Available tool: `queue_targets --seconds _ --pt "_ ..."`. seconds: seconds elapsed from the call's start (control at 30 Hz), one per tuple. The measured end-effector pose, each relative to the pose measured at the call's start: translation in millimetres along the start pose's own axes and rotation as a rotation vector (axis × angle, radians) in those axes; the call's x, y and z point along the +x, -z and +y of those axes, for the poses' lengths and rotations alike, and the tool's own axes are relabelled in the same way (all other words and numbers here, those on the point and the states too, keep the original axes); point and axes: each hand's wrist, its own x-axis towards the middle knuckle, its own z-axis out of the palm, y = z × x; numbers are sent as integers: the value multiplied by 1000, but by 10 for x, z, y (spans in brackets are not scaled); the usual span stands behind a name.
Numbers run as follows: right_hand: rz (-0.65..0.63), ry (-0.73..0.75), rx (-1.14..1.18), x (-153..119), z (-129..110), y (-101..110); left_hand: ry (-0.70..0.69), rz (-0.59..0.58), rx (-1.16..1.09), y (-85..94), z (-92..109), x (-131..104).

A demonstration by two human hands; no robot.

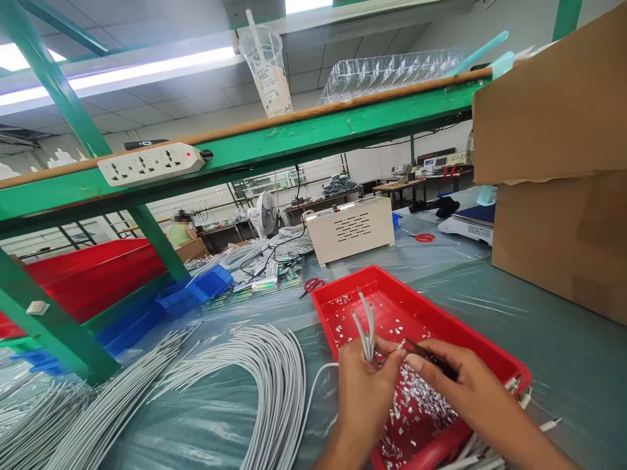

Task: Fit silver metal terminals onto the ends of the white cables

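Observation:
Over a red tray [460, 333], my left hand [365, 395] is closed round several light grey cables [363, 326], whose ends stick up above the fist. Its thumb and forefinger pinch one short cable end [400, 344]. My right hand [460, 369] grips a dark, slim hand tool [434, 360], its tip close to that pinched end; the exact kind of tool is partly hidden by the fingers. Small silvery scraps [416, 395] litter the tray floor beneath both hands.
A curved bundle of grey cables [279, 365] lies left of the tray, with a straighter bundle [117, 405] beyond. Red scissors [312, 285], a beige metal box [350, 228] and a cardboard box [553, 228] stand around. A green shelf [294, 140] crosses above; a person [181, 228] sits far back.

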Motion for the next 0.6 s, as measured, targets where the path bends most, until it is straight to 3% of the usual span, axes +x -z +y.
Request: queue_targets --seconds 0.23,0.6 --pt "105 -59 180 52 116 10 121 -50 -100 -33 21 24" --pt "131 -113 202 72 136 6 100 -42 -123 -102 -18 -28"
